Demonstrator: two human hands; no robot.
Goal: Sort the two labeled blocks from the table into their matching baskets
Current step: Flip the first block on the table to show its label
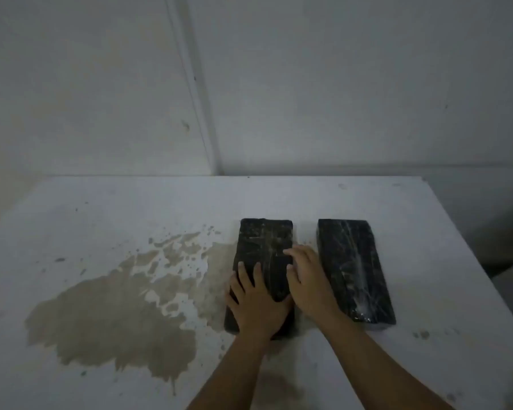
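Two dark, plastic-wrapped rectangular blocks lie side by side on the white table (pixel 308 199). On the near half of the left block (pixel 264 241) my left hand (pixel 256 303) rests flat, fingers spread. My right hand (pixel 307 279) covers that same block's right edge, its fingers curled over the top surface and its palm in the gap between the blocks. The right block (pixel 356 270) lies untouched, with shiny creases in its wrap. I can read no label on either block. No basket is in view.
A large brown stain (pixel 116 315) spreads over the table left of the blocks. White walls meet in a corner behind the table. The table's right edge (pixel 468 247) runs close to the right block, with a drop beyond it.
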